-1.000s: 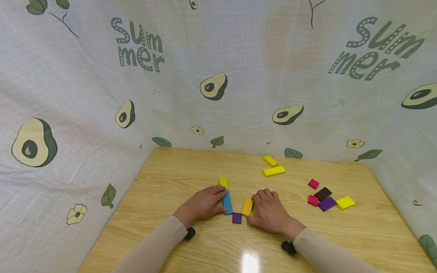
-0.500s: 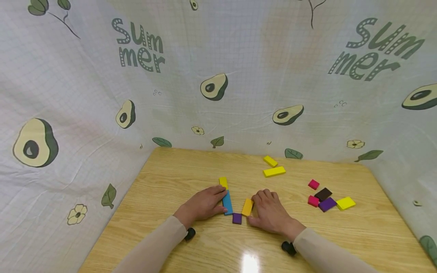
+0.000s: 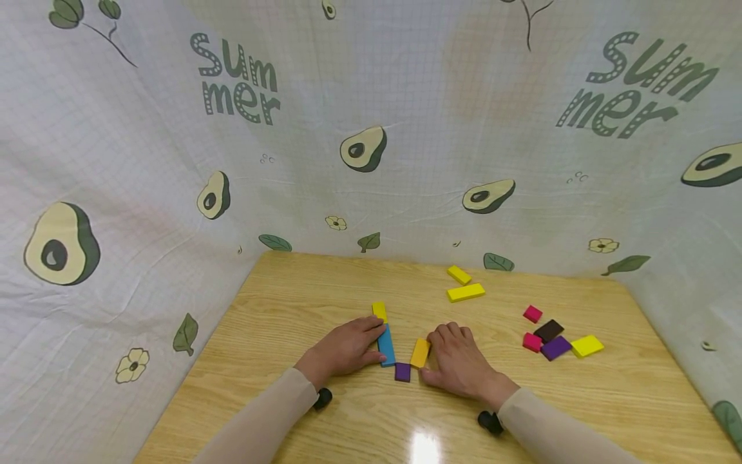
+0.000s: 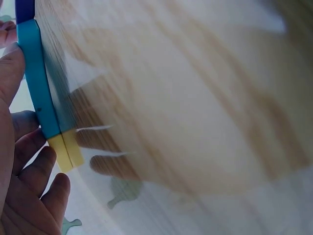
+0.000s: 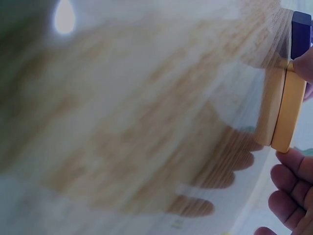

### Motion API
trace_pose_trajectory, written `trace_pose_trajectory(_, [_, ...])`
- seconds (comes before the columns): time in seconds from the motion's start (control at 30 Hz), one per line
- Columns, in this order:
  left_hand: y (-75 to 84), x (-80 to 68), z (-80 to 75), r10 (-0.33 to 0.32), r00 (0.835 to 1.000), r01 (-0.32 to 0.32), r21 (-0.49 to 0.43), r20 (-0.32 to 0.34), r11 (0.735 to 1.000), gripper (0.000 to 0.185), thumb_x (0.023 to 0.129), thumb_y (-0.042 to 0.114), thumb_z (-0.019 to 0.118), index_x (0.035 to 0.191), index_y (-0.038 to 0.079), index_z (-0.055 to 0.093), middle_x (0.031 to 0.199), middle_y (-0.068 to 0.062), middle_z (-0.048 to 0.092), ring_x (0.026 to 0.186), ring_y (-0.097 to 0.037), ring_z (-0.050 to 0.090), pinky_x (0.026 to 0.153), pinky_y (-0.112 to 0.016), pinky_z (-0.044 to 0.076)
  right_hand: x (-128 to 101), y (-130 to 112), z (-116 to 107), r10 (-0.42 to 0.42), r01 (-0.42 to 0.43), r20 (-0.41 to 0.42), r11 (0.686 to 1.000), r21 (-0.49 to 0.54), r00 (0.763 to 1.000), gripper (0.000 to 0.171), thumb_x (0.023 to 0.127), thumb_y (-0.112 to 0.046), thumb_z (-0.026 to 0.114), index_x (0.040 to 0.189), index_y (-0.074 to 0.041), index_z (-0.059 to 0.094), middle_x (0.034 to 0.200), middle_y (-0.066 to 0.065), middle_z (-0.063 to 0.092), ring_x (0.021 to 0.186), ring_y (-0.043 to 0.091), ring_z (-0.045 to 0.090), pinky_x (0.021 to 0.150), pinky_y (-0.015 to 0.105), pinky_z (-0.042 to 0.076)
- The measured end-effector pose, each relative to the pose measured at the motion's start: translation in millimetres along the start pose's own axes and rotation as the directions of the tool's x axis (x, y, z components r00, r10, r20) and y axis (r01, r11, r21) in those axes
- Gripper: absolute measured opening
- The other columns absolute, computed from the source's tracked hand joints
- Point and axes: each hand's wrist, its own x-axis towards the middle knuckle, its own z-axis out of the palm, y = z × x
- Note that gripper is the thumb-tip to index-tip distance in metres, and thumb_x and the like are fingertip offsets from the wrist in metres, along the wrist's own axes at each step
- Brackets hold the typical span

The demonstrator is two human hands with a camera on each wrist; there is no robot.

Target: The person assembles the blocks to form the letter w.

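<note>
Flat on the table, a blue block (image 3: 386, 346) lies under the fingers of my left hand (image 3: 346, 346). The thumb is at its near end and the fingertips are by its far end, where a yellow block (image 3: 379, 311) continues the line. My right hand (image 3: 460, 361) holds an orange block (image 3: 420, 353) lengthwise, thumb at one end and index finger at the other, as the right wrist view shows too. Between the near ends of the blue and orange blocks sits a small purple block (image 3: 402, 372), so the pieces form a rough V.
Toward the back are two yellow blocks (image 3: 466, 292). A loose group on the right has two red blocks (image 3: 532, 314), a dark brown block (image 3: 548, 330), a larger purple block (image 3: 556, 347) and another yellow block (image 3: 587, 345). A printed cloth (image 3: 406, 212) encloses the wooden table (image 3: 313, 277).
</note>
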Motion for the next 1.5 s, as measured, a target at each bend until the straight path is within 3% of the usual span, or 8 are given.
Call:
trace_pose_trajectory(0.5, [-0.4, 0.6, 1.1, -0.003, 1.000, 0.003, 0.001, 0.000, 1.000, 0.072, 0.107, 0.056, 0.053, 0.160, 0.009, 0.046, 0.165, -0.006, 0.044, 0.151, -0.023, 0.045, 0.124, -0.038, 0.041, -2, 0, -5, 0.001, 0.000, -0.017, 0.999, 0.035, 1.000, 0.058, 0.087, -0.054, 0.075, 0.121, -0.008, 0.066, 0.116, 0.006, 0.062, 0.112, 0.029, 0.053, 0.100, 0.053, 0.043])
trace_pose_trajectory(0.77, [-1.3, -0.4, 2.2, 0.008, 1.000, -0.008, 0.007, 0.001, 1.000, 0.071, 0.107, 0.057, 0.052, 0.161, 0.010, 0.046, 0.166, -0.006, 0.044, 0.151, -0.023, 0.045, 0.125, -0.038, 0.040, -8, 9, -13, 0.048, -0.043, -0.061, 0.996, 0.073, 0.997, 0.063, 0.086, -0.052, 0.079, 0.127, -0.006, 0.065, 0.123, 0.008, 0.063, 0.116, 0.031, 0.053, 0.103, 0.056, 0.043])
trace_pose_trajectory(1.1, [-0.1, 0.0, 0.8, 0.012, 1.000, -0.012, 0.027, 0.001, 1.000, 0.071, 0.108, 0.056, 0.051, 0.161, 0.010, 0.045, 0.166, -0.006, 0.043, 0.151, -0.022, 0.045, 0.124, -0.037, 0.040, -24, 40, -31, 0.129, -0.118, -0.167, 0.990, 0.073, 0.978, 0.061, 0.084, -0.042, 0.084, 0.124, -0.001, 0.064, 0.121, 0.016, 0.062, 0.115, 0.039, 0.052, 0.096, 0.058, 0.042])
trace_pose_trajectory(1.5, [-0.2, 0.0, 0.2, 0.020, 1.000, -0.020, 0.022, -0.002, 1.000, 0.071, 0.108, 0.055, 0.052, 0.161, 0.008, 0.045, 0.165, -0.007, 0.043, 0.151, -0.023, 0.045, 0.124, -0.038, 0.040, -66, 90, -41, 0.259, -0.260, -0.192, 0.965, 0.020, 0.947, 0.068, 0.086, -0.042, 0.081, 0.132, 0.003, 0.060, 0.125, 0.023, 0.060, 0.117, 0.046, 0.049, 0.092, 0.066, 0.037])
